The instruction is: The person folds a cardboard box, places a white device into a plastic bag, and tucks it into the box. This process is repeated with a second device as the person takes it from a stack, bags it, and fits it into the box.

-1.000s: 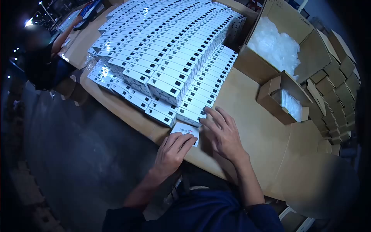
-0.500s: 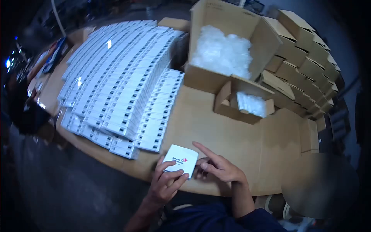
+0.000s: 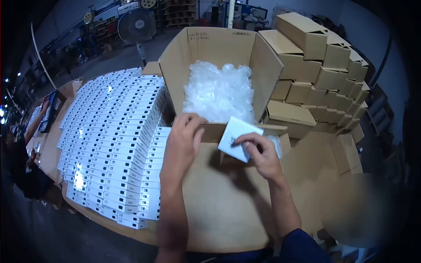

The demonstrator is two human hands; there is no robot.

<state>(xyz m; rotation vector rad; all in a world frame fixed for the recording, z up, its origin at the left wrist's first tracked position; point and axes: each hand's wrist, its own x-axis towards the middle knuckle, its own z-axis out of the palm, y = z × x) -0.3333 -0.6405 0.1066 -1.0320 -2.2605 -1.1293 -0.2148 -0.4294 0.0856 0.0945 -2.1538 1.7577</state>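
Observation:
My right hand (image 3: 262,158) grips a flat white box (image 3: 234,131) with small dark print, held tilted above the small open carton (image 3: 286,147). That carton is partly hidden by the box and hand; some clear plastic wrap shows inside it. My left hand (image 3: 184,138) is at the front wall of the large open carton (image 3: 175,83), its fingers bent and the thumb apart, with nothing seen in it. Behind both hands, a heap of clear plastic bags (image 3: 217,92) fills the large carton.
Many stacked white boxes (image 3: 109,140) cover the left of the table (image 3: 210,210). Brown cartons (image 3: 302,70) are piled at the right, with one closed carton (image 3: 289,115) in front. A fan (image 3: 137,25) stands behind. Another person's arm (image 3: 37,120) is at far left.
The white box has passed from my left hand to my right and moved forward to the small carton. My left hand has moved forward to the large carton. The view has tilted up.

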